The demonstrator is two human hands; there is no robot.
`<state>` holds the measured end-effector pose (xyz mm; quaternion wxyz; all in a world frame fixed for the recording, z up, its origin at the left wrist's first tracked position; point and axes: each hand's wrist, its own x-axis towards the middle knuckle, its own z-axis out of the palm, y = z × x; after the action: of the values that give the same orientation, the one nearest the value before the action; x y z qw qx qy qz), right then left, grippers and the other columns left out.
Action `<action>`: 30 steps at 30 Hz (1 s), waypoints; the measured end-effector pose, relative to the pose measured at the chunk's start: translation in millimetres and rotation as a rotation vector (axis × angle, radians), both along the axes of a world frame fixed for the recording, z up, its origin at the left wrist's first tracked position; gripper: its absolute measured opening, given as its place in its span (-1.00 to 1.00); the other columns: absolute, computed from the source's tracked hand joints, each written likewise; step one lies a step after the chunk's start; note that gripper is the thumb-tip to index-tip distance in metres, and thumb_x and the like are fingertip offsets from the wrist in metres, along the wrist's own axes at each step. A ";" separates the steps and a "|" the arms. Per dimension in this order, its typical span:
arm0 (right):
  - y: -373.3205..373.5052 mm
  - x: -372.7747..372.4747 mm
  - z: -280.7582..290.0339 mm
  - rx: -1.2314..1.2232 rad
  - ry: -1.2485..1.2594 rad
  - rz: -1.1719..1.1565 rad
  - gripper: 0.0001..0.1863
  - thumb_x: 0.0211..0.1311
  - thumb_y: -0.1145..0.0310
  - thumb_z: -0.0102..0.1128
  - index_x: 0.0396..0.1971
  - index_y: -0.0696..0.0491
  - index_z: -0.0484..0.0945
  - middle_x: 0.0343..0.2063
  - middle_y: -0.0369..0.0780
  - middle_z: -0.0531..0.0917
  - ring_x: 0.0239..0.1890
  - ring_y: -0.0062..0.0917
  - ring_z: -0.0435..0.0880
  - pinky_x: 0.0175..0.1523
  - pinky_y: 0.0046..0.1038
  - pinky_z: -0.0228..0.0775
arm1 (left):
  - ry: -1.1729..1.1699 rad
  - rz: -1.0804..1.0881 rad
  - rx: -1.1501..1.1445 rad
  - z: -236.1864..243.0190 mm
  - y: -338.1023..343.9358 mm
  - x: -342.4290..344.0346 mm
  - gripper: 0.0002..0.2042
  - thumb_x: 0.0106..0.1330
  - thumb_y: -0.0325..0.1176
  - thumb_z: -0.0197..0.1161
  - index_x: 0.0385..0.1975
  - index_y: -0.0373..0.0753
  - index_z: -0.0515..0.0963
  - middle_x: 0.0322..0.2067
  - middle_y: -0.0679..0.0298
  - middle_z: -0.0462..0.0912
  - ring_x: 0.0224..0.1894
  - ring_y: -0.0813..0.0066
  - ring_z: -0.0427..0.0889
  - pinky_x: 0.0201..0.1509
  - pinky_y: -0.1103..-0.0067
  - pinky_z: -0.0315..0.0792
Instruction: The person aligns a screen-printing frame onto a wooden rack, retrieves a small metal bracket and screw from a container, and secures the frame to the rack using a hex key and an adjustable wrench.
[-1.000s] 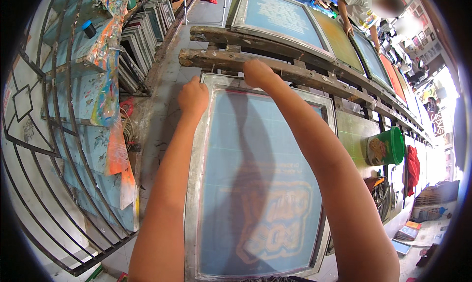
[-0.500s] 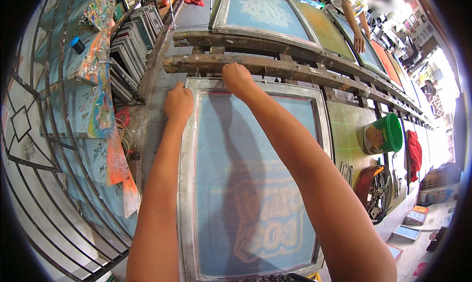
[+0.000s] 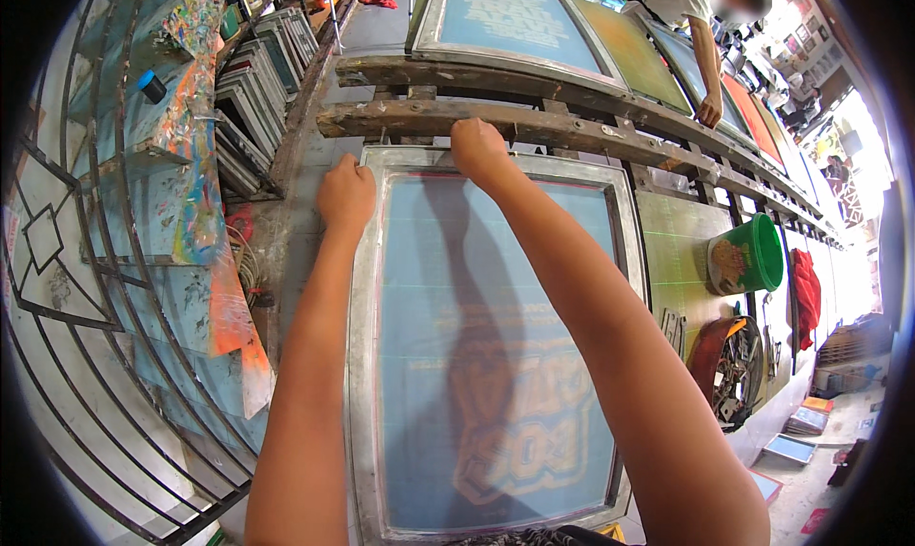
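Observation:
A silver-framed screen (image 3: 625,241) with pale blue mesh and a faint lettered design lies below me, my shadow across it. My left hand (image 3: 345,192) is closed round the frame's upper left corner. My right hand (image 3: 478,153) is closed at the frame's top bar, beside a worn wooden rail (image 3: 572,127); what its fingers hold is hidden. A green board (image 3: 677,236) with thin grid lines lies right of the screen, with a green bucket (image 3: 762,251) on it.
A co-worker's hand (image 3: 709,108) reaches over screens (image 3: 429,41) beyond the rails. Stacked frames (image 3: 253,98), a paint-spattered blue shelf (image 3: 172,298) and black metal bars (image 3: 100,251) are at left. A tub of tools (image 3: 724,365) and red cloth (image 3: 803,298) are at right.
My view has shifted, so the screen sits further left than a second ago. My right hand has moved slightly right along the top bar since half a second ago. The co-worker's hand moved.

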<state>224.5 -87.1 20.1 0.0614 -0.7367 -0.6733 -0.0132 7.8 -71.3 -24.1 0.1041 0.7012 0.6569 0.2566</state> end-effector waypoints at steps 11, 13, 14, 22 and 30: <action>-11.2 23.2 3.9 -0.083 0.023 -0.088 -0.83 0.18 0.48 0.14 -0.32 0.08 0.72 -0.23 -0.08 0.74 -0.13 -0.22 0.74 -0.07 -0.32 0.62 | -0.009 -0.024 0.069 -5.3 1.3 -2.1 -0.72 0.26 -0.25 -0.04 -0.22 -0.25 0.55 -0.30 -0.06 0.67 -0.24 -0.14 0.64 -0.16 0.06 0.47; -10.1 26.1 -6.0 -0.048 -0.002 -0.105 -0.83 0.18 0.48 0.14 -0.32 0.08 0.72 -0.23 -0.07 0.73 -0.14 -0.22 0.74 -0.08 -0.32 0.62 | -0.022 -0.027 0.044 -4.0 1.1 2.8 -0.74 0.26 -0.25 0.00 -0.22 -0.21 0.56 -0.30 -0.05 0.67 -0.23 -0.13 0.63 -0.17 0.08 0.46; -10.8 26.0 -5.1 -0.043 -0.005 -0.102 -0.83 0.18 0.48 0.14 -0.33 0.08 0.72 -0.24 -0.07 0.73 -0.14 -0.22 0.74 -0.09 -0.32 0.62 | -0.026 -0.023 0.031 -3.3 1.0 2.2 -0.75 0.26 -0.25 0.01 -0.22 -0.19 0.57 -0.30 -0.05 0.67 -0.23 -0.13 0.63 -0.18 0.09 0.45; -22.4 39.1 -2.1 -0.010 0.004 -0.094 -0.85 0.13 0.50 0.16 -0.40 0.08 0.72 -0.31 -0.09 0.74 -0.19 -0.24 0.76 -0.15 -0.34 0.63 | -0.004 -0.019 0.046 -5.2 1.2 -0.4 -0.75 0.25 -0.25 -0.01 -0.27 -0.22 0.56 -0.34 -0.05 0.67 -0.26 -0.13 0.64 -0.20 0.09 0.46; -27.0 41.0 -10.0 0.093 0.120 -0.112 -0.87 0.12 0.42 0.21 -0.37 0.11 0.68 -0.30 -0.02 0.72 -0.19 -0.15 0.73 -0.10 -0.24 0.60 | -0.002 -0.018 0.045 -0.3 -0.2 0.8 -0.76 0.23 -0.26 0.02 -0.28 -0.23 0.56 -0.34 -0.02 0.68 -0.27 -0.11 0.64 -0.20 0.10 0.47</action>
<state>265.4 -114.1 10.1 0.1347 -0.7690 -0.6249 -0.0039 8.6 -71.5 -24.4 0.0913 0.7090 0.6445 0.2713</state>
